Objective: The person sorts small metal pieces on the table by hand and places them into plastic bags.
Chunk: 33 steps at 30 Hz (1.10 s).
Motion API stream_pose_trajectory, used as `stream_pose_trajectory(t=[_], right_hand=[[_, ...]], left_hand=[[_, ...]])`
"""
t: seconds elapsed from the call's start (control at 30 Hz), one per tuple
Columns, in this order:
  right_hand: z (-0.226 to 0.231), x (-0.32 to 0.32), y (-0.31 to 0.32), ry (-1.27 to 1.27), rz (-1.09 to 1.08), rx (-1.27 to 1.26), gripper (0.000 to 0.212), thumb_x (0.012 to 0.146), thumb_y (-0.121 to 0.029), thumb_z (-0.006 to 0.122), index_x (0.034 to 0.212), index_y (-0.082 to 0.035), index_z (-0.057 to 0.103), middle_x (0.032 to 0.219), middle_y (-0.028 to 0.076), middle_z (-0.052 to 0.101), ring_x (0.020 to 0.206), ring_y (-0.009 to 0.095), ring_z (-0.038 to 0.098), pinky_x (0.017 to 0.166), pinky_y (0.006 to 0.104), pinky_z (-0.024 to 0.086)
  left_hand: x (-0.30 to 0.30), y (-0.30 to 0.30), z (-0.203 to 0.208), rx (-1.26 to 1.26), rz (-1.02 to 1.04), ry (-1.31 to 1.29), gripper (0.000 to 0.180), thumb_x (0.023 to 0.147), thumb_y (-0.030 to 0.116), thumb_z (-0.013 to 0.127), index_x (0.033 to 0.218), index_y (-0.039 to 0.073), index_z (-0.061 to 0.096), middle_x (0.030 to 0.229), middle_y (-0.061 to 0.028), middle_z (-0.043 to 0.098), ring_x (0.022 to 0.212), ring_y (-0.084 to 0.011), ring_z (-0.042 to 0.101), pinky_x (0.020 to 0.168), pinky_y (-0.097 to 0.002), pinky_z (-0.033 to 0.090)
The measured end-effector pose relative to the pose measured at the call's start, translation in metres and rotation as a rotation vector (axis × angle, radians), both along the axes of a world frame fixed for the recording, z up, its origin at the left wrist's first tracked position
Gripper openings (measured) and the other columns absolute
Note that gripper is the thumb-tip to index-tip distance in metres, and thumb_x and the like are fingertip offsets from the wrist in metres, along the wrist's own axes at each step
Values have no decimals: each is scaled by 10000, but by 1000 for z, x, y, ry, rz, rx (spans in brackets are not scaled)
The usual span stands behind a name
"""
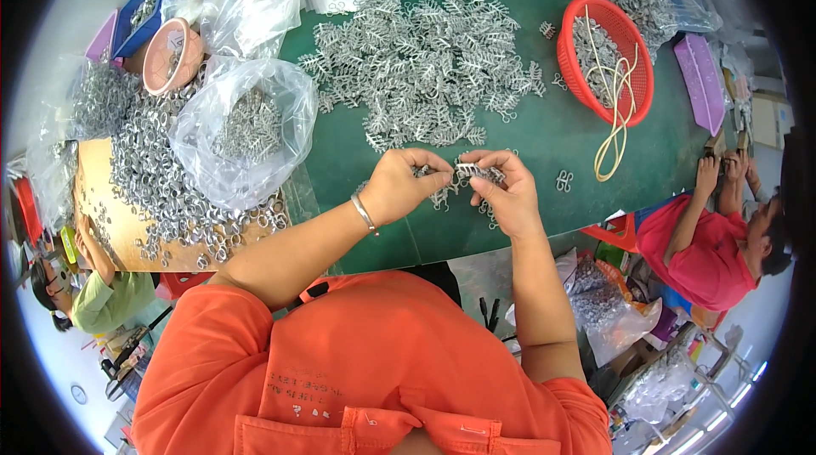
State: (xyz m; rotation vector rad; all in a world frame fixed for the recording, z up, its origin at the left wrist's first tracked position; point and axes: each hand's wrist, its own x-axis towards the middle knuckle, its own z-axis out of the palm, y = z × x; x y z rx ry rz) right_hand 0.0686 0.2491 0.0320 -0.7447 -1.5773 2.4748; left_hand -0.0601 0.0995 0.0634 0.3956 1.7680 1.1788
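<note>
Both hands are close together over the near part of the green table (518,136). My left hand (401,187), with a bracelet at its wrist, pinches small grey metal castings between thumb and fingers. My right hand (512,198) is closed on more of these grey metal castings (467,171), with some hanging below its fingers. The fingers partly hide the pieces, and I cannot tell whether the two hands share one piece. Just beyond lies a broad pile of grey branch-shaped metal castings (416,64) with looped ends. A single casting (563,180) lies right of my right hand.
A red basket (648,73) of metal parts, with pale cord (614,145) over its rim, stands to the right. A clear plastic bag (289,107) of castings sits left, beside many metal rings (153,175). People work at left (110,302) and right (688,243).
</note>
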Motion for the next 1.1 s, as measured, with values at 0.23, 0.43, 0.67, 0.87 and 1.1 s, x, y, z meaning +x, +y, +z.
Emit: stream_pose_trajectory(t=[0.23, 0.43, 0.67, 0.87, 1.1], right_hand=[[14, 13, -10, 154, -64, 422, 177, 750, 102, 627, 872, -5, 555, 1038, 130, 553, 820, 137, 578, 600, 230, 528], [25, 16, -12, 54, -20, 629, 150, 732, 65, 652, 857, -3, 607, 892, 86, 563, 750, 151, 574, 639, 240, 469], [10, 13, -15, -324, -183, 316, 105, 798, -15, 630, 900, 5, 613, 816, 69, 606, 723, 144, 577, 659, 273, 466], [-11, 3, 2, -264, -75, 1004, 109, 773, -63, 658, 872, -25, 632, 779, 99, 606, 694, 216, 598, 631, 314, 478], [-32, -22, -2, -112, 43, 1417, 171, 778, -180, 675, 855, -35, 628, 781, 68, 593, 687, 235, 594, 616, 322, 483]], left_hand=[[-1, -5, 10, 37, -5, -36, 110, 792, 122, 679, 868, 43, 685, 715, 0, 633, 526, -39, 504, 471, -191, 419], [-2, -11, 14, 171, -98, 207, 109, 777, 92, 674, 861, 22, 678, 752, -29, 648, 687, -84, 570, 653, -234, 466], [-2, -18, 0, 25, -158, 199, 112, 743, 90, 679, 831, 20, 677, 785, -67, 658, 751, -127, 615, 695, -258, 482], [-2, -44, -38, -113, -402, 483, 133, 729, 92, 628, 835, 31, 679, 842, -154, 652, 773, -285, 636, 722, -338, 510], [-9, -31, -26, -130, -425, 269, 149, 724, 95, 629, 853, 51, 687, 864, -136, 644, 799, -299, 618, 747, -358, 505]])
